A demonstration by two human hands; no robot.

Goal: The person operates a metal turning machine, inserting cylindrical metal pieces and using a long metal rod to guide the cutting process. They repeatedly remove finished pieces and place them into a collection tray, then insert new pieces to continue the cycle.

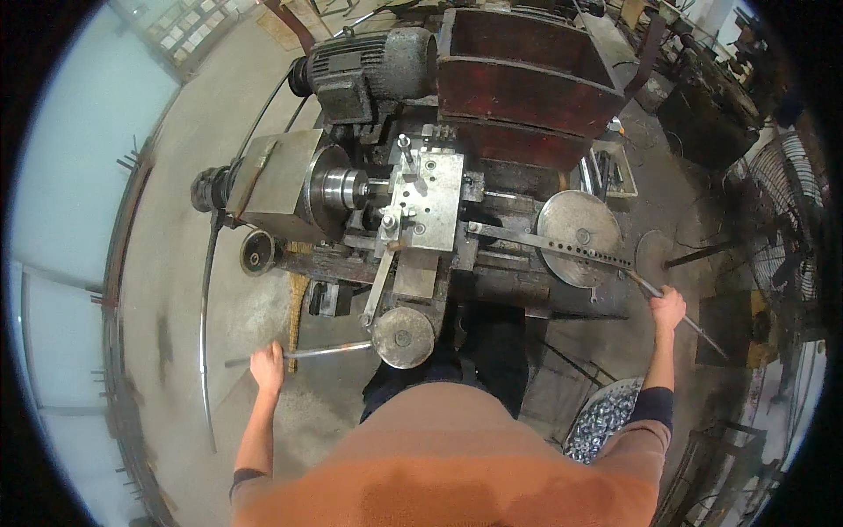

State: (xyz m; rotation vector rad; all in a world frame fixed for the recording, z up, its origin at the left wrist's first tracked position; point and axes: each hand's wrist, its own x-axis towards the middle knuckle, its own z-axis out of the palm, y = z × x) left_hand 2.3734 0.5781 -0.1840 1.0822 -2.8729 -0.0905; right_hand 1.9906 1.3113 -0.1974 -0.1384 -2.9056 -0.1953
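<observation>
My left hand (267, 368) is wrapped round a metal lever rod (329, 351), which runs right to a small round disc (403, 337) at the front of a lathe. On the right, my right hand (667, 307) grips a long lever handle (702, 336). That handle joins a flat bar with a row of holes (562, 245), lying across a larger round plate (580, 237). Between my arms sits the lathe's silver tool slide (428, 200), with bolts standing on it. Left of the slide, the shiny spindle collet (345, 189) sticks out of the headstock (279, 184).
An oily electric motor (373, 70) and a dark red metal bin (527, 75) stand behind the lathe. Low on the right is a basin of small metal parts (606, 419). A fan (786, 211) stands at the far right. A long thin rod (204, 334) hangs at left.
</observation>
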